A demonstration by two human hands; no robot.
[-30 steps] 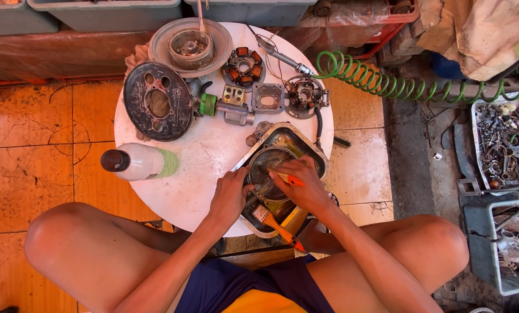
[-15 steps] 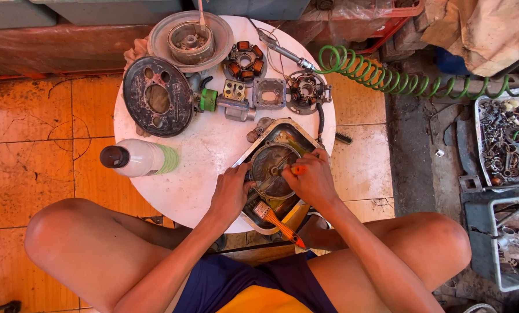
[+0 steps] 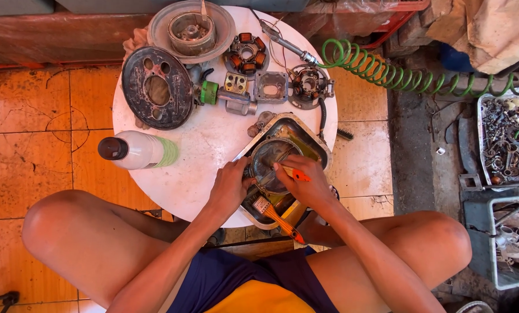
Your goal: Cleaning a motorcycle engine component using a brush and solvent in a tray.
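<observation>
On a round white table (image 3: 201, 145) lies a metal tray (image 3: 314, 145). Over it, my left hand (image 3: 231, 186) grips the left rim of a round metal engine part (image 3: 269, 159). My right hand (image 3: 306, 181) holds a small orange-handled tool (image 3: 297, 174) pressed against that part. An orange-handled brush (image 3: 279, 220) rests in the tray's near end, below both hands.
The far half of the table carries a dark round cover plate (image 3: 157, 87), a flywheel (image 3: 191, 28), coil stators (image 3: 246, 53), and small housings. A white bottle (image 3: 137, 149) lies at left. A green coiled hose (image 3: 410, 75) and parts bins (image 3: 505, 139) are at right.
Both hands stay on the round part in the tray; the right hand has shifted slightly with its orange tool. The camera view has drifted a little.
</observation>
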